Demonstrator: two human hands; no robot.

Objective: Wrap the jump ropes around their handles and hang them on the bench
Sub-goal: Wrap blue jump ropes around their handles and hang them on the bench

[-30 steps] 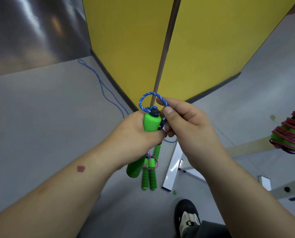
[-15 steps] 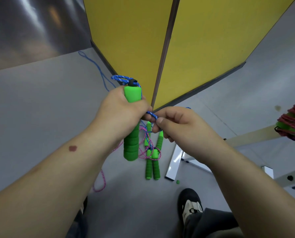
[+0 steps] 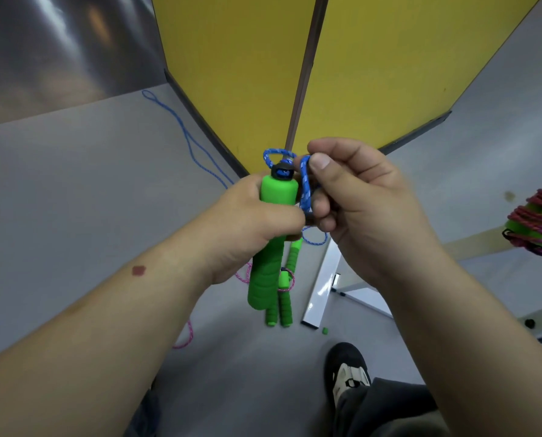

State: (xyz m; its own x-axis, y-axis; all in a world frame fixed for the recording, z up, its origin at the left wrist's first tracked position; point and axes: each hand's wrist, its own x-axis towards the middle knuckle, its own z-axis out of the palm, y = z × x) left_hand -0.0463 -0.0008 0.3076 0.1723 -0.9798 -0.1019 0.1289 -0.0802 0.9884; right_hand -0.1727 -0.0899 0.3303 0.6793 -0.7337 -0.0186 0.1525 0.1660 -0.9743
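Observation:
My left hand (image 3: 247,225) grips a green foam jump-rope handle (image 3: 274,234) upright, its black cap at the top. My right hand (image 3: 358,209) pinches the blue rope (image 3: 306,184) right beside the handle's top, where the rope forms small loops. The rest of that blue rope (image 3: 181,130) trails away across the grey floor to the left. Below my hands, two more green handles (image 3: 283,298) with pink rope (image 3: 184,337) lie on the floor. At the right edge a wrapped green-and-pink jump rope (image 3: 537,222) hangs on the bench (image 3: 471,244).
A yellow folding partition (image 3: 373,64) stands straight ahead. The bench's white leg (image 3: 321,288) reaches down to the floor near my black-and-white shoe (image 3: 347,370). A small green piece (image 3: 325,331) lies by the leg. Metal wall panel (image 3: 42,42) at upper left.
My right hand rose from below the handle's middle to its top, carrying the blue rope up around it. The left hand shifted the handle right and lower in view.

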